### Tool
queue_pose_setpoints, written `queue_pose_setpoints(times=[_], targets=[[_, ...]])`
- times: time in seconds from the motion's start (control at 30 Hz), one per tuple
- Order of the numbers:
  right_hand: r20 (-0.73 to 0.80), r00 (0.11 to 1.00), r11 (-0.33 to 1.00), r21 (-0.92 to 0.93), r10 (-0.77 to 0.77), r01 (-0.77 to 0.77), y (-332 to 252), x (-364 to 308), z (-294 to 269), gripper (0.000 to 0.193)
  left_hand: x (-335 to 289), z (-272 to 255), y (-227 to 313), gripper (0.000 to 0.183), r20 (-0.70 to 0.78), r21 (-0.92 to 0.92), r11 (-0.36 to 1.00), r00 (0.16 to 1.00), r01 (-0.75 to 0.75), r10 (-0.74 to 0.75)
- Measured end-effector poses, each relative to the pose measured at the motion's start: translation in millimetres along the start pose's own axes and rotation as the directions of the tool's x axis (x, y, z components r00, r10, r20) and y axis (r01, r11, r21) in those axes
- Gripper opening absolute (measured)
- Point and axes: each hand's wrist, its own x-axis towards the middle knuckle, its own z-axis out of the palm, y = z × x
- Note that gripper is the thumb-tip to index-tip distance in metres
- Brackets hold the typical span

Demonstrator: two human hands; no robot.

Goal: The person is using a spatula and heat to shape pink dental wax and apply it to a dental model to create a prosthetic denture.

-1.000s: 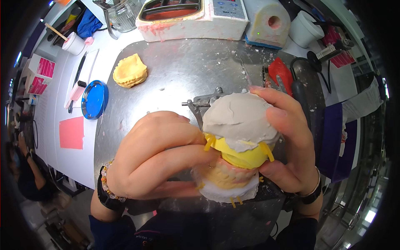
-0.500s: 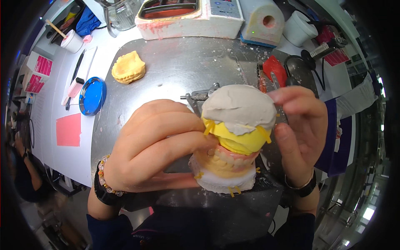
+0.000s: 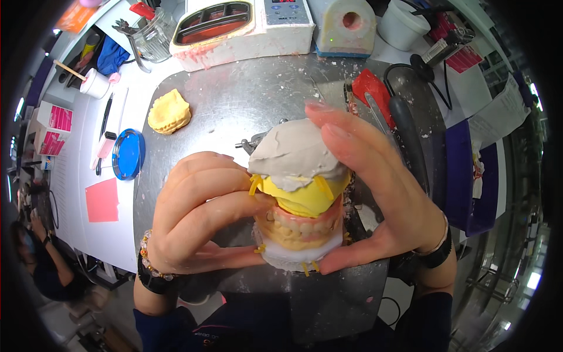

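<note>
Upright in front of me is a dental model (image 3: 302, 240) with a pink gum band and pale teeth. Its upper part is yellow plaster (image 3: 308, 201), topped by a rough grey-white plaster cap (image 3: 287, 154). Small yellow strips stick out at the edges, and the base is white. My left hand (image 3: 202, 214) is closed on the model's left side, fingers at the yellow part and thumb low. My right hand (image 3: 384, 193) spans its right side, fingertips on the cap and thumb at the base. Behind the cap shows part of a metal articulator (image 3: 252, 142).
A cream dental cast (image 3: 169, 112) lies at the metal board's far left. Beyond stand a wax heater (image 3: 243, 41) and a white device with a round hole (image 3: 345, 29). A blue lid (image 3: 128, 155) and pink wax sheet (image 3: 102, 200) lie left; a black-handled tool (image 3: 407, 141) lies right.
My right hand has come in from beside the model and now touches its cap and base. My left hand keeps its hold. The whole view has shifted somewhat.
</note>
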Motion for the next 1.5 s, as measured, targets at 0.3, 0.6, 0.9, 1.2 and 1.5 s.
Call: queue_pose_setpoints(times=[0.3,0.6,0.9,1.2,1.5], targets=[[0.081,0.996,0.998,0.047,0.032,-0.036,-3,0,-8,0.093,-9,-3,-3,0.061,0.074,0.086,0.996,0.997,-0.03,0.023],[0.048,0.999,1.0,0.025,0.003,-0.004,1,-2,-5,0.091,-7,-1,-3,0.063,0.075,0.073,0.997,0.997,-0.028,0.022],[-0.034,0.999,0.982,0.19,0.02,-0.013,6,-7,-6,0.078,-7,4,-3,0.055,-0.007,0.003,1.0,1.0,0.011,-0.011],[-0.373,0.912,0.937,-0.224,0.172,-0.269,12,-12,-17,0.037,-6,0,-4,0.055,-0.002,0.018,1.0,1.0,0.001,-0.001],[0.147,0.982,0.671,-0.741,0.115,0.032,31,-16,-20,0.013,-4,-4,-2,0.057,0.038,-0.013,1.0,0.999,-0.026,0.027]])
